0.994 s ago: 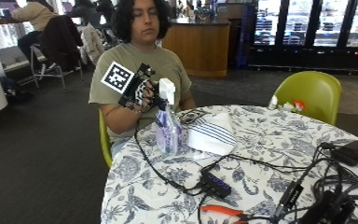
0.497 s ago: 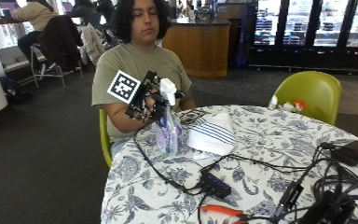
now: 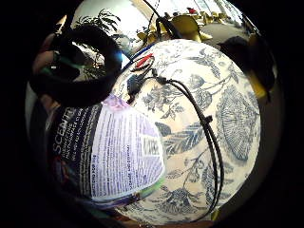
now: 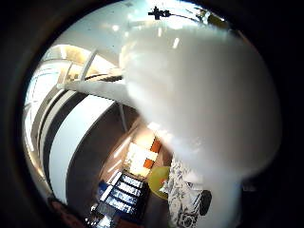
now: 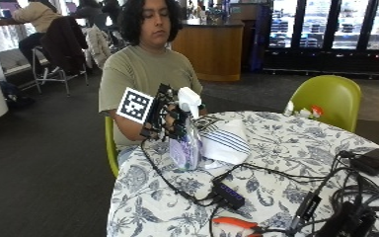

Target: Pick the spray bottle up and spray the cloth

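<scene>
- Seated at the near-left edge of a round table covered in a blue-and-white flower-print cloth.
- Right hand, in its black glove, wrapped around the neck of a spray bottle, fingers curled under the white spray head.
- Bottle upright, clear with a purple tint and a purple label, its base at or just above the table near the left edge; cannot tell whether it touches.
- In the little-finger-side palm view, the bottle's printed label fills much of the picture, close to the palm, with the flower-print table spread beyond it.
- In the thumb-side palm view, the white spray head blocks most of the picture.
- White cloth with dark blue stripes lying folded on the table just beside the bottle, on the side toward the table's middle.
- Spray nozzle pointing roughly over that cloth.
- Black cables trailing from the glove across the table to a small black box near the front edge.
- Orange-handled tool at the front edge, beside the box.
- More black cables and a black device at the right edge.
- Green chair behind the table's far side.
</scene>
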